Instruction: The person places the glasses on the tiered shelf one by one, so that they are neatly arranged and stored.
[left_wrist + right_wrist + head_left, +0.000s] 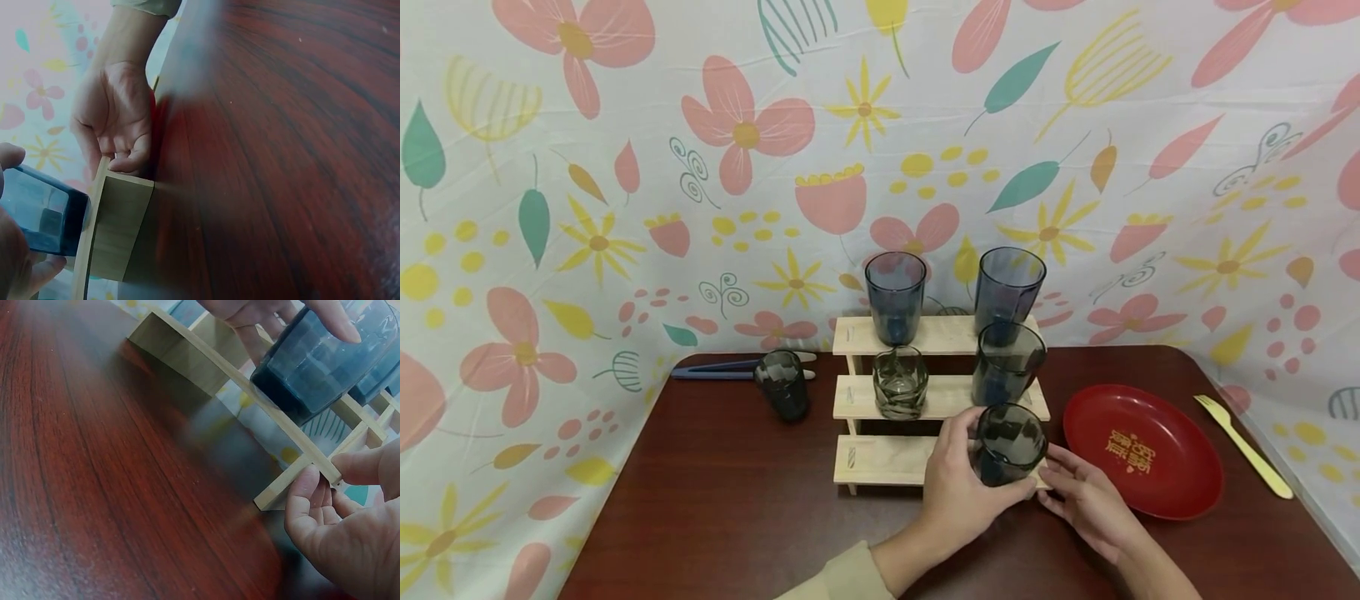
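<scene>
My left hand is curled round a dark tinted glass, which stands upright at the right end of the bottom step of a three-step wooden rack. At that same end, the right hand pinches the step's board between thumb and fingers, as the right wrist view shows with its fingers under the wood. Behind the held glass, another tinted glass stands on the middle step, with a short clear-grey glass to its left. Two taller bluish glasses occupy the top step.
Left of the rack, a small dark glass stands tilted-looking on the brown table, near blue tongs. To the right lie a red oval plate and a yellow fork. A flowered cloth hangs behind.
</scene>
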Demonstrator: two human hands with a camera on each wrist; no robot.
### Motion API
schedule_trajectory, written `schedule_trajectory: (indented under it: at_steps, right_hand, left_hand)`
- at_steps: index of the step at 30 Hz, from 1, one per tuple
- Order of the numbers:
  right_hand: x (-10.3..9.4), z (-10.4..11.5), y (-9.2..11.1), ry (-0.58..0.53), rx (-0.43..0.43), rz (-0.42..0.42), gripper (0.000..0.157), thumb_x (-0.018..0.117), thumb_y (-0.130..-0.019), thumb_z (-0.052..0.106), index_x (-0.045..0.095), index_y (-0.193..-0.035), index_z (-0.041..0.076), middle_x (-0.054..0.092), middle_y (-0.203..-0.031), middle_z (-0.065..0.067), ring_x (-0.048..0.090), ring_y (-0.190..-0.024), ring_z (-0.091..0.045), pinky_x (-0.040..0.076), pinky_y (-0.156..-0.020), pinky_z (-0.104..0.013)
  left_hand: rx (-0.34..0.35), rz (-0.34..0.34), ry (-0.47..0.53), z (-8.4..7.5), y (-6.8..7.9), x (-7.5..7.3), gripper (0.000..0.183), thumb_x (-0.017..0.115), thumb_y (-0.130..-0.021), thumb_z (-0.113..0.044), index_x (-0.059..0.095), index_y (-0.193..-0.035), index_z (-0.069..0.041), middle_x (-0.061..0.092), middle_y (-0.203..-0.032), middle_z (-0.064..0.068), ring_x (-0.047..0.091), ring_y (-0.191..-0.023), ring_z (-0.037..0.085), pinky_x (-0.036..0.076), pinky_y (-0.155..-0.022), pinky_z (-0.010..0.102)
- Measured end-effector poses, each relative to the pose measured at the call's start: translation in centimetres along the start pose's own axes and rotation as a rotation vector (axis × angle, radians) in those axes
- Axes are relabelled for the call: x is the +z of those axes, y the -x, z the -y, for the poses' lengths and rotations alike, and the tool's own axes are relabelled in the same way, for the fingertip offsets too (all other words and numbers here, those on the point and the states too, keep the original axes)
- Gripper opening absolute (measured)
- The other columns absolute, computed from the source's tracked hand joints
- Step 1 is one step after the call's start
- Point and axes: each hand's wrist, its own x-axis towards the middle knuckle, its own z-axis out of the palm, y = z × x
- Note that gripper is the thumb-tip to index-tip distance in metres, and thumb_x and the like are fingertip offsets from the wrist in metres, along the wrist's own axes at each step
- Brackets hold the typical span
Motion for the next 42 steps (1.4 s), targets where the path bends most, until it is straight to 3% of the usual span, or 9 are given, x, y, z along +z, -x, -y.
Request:
schedule_trajectory:
  at_steps: [4, 9, 19, 26, 35, 42]
  right_hand:
    - [0.0, 0.1, -0.1, -0.009, -0.001, 0.002, 0.071, 0.048, -0.111, 0.013, 0.002, -0.163, -0.002, 0.056, -0.126, 0.000, 0.061, -0.103, -0.012, 0.055, -0.091, -0.033]
    - [0.0, 0.0, 0.0, -0.016, 0.005, -0.001, 0.072, 0.048, -0.111, 0.012, 0.002, -0.163, -0.002, 0.055, -0.126, 0.000, 0.062, -0.104, -0.012, 0.055, -0.092, -0.033]
    - [0.0, 0.1, 0.0, 0.008, -0.008, -0.017, 0.071, 0.048, -0.111, 0.013, 0.004, -0.163, -0.002, 0.056, -0.127, 0.001, 0.059, -0.106, -0.009, 0.055, -0.091, -0.033]
    - [0.1, -0.3, 0.1, 0.013, -0.013, -0.018, 0.072, 0.049, -0.111, 0.013, 0.002, -0.163, -0.003, 0.053, -0.128, 0.000, 0.059, -0.106, -0.009, 0.055, -0.091, -0.033]
    - [0.0, -0.3, 0.2, -0.010, -0.005, -0.014, 0.070, 0.046, -0.111, 0.010, 0.000, -0.163, -0.003, 0.056, -0.124, 0.002, 0.059, -0.105, -0.009, 0.055, -0.091, -0.034]
    - [0.3, -0.2, 0.2, -0.007, -0.022, -0.014, 0.070, 0.046, -0.111, 0.009, 0.001, -0.162, -0.004, 0.054, -0.122, 0.000, 0.059, -0.102, -0.008, 0.055, -0.089, -0.032]
  left_hand:
    - [-0.004, 0.018, 0.006, 0.1, 0.1, -0.1, 0.095, 0.093, -0.076, -0.047, 0.039, -0.152, -0.031, 0.051, -0.134, -0.010, 0.054, -0.110, 0.005, 0.050, -0.089, 0.027]
    - [-0.019, 0.041, 0.095, -0.2, 0.2, -0.9, 0.094, 0.092, -0.078, -0.045, 0.038, -0.153, -0.027, 0.051, -0.133, -0.010, 0.056, -0.111, 0.005, 0.053, -0.088, 0.024]
    - [0.079, 0.005, 0.165, -0.8, 0.9, -3.9, 0.080, 0.090, -0.084, -0.036, 0.044, -0.149, -0.024, 0.054, -0.136, -0.004, 0.059, -0.118, 0.018, 0.055, -0.090, 0.037]
    - [0.248, -0.093, 0.175, 0.2, 2.0, -6.4, 0.075, 0.091, -0.082, -0.023, 0.050, -0.143, -0.010, 0.057, -0.130, 0.006, 0.062, -0.112, 0.019, 0.059, -0.086, 0.038]
    - [0.368, -0.269, 0.184, 2.3, 2.5, -10.9, 0.068, 0.091, -0.071, 0.000, 0.056, -0.129, 0.009, 0.059, -0.122, 0.022, 0.062, -0.106, 0.027, 0.060, -0.080, 0.033]
    - [0.425, -0.398, 0.168, 2.7, 2.1, -14.8, 0.060, 0.084, -0.068, 0.013, 0.054, -0.119, 0.020, 0.058, -0.118, 0.028, 0.061, -0.107, 0.029, 0.055, -0.089, 0.027]
